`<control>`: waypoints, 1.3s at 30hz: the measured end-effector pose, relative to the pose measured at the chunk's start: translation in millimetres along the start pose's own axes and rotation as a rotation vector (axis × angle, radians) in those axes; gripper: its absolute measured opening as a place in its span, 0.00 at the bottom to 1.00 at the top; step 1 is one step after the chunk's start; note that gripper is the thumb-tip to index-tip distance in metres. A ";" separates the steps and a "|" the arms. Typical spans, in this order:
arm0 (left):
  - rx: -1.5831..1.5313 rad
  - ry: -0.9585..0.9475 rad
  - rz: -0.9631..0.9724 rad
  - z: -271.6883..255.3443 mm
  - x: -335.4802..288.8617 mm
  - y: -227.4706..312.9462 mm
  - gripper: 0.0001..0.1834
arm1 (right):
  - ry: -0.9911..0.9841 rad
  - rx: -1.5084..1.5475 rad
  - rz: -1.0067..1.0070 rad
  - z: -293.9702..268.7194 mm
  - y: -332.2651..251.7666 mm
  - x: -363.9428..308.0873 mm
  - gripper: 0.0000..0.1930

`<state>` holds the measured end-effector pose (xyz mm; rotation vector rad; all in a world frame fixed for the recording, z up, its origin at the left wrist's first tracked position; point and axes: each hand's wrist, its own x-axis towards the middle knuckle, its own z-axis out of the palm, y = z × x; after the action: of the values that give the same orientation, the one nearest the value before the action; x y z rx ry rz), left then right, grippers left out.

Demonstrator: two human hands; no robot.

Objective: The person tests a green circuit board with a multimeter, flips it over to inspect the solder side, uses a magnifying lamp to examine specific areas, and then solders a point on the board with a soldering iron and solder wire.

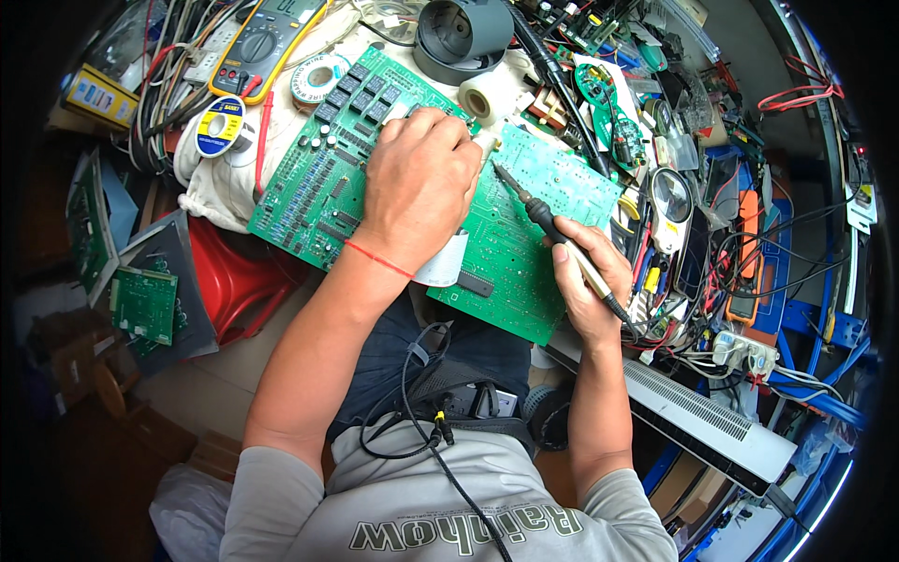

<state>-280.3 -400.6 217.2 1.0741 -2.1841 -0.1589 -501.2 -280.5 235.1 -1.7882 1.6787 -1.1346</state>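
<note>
My right hand point(592, 272) grips a soldering iron point(538, 214) like a pen, its tip pointing up-left just above a green circuit board point(510, 253). Over the seam with a second green circuit board point(304, 183), which carries black relays and rows of small parts, my left hand point(421, 178) rests with fingers curled. A pale piece point(487, 142) shows at its fingertips, but what it holds is hidden beneath the hand. A grey ribbon cable point(443, 262) bends out below the left wrist, by a long black chip point(476, 283).
A yellow multimeter point(260, 42), a solder spool point(220, 126) and a wire reel point(319, 79) lie at the far left. A grey round holder point(461, 37) stands behind the boards. Tools, cables and a magnifier point(670, 197) crowd the right. A red stool point(229, 276) is at lower left.
</note>
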 end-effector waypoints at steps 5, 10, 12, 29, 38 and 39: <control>-0.100 0.121 -0.003 -3.7 2.2 -1.3 0.03 | -0.009 -0.008 0.006 -1.0 0.5 -0.6 0.16; -0.156 0.156 -0.042 -5.7 2.8 -0.7 0.04 | 0.004 0.012 -0.056 -1.5 3.7 -0.2 0.16; -0.130 0.142 -0.030 -5.3 2.0 0.3 0.04 | 0.048 0.077 -0.019 -0.8 3.8 -2.6 0.15; -0.043 0.037 -0.027 2.4 -3.1 5.8 0.04 | 0.098 0.063 0.058 -0.3 4.9 0.4 0.13; -0.024 0.014 -0.029 3.6 -3.1 5.4 0.05 | 0.086 0.028 0.035 0.5 3.8 1.9 0.13; -0.022 0.014 -0.026 3.8 -2.9 5.3 0.05 | 0.085 0.028 0.031 0.7 3.6 2.1 0.13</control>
<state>-284.9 -395.7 214.8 1.0884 -2.1523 -0.1860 -503.0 -283.3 232.5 -1.7132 1.7243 -1.2307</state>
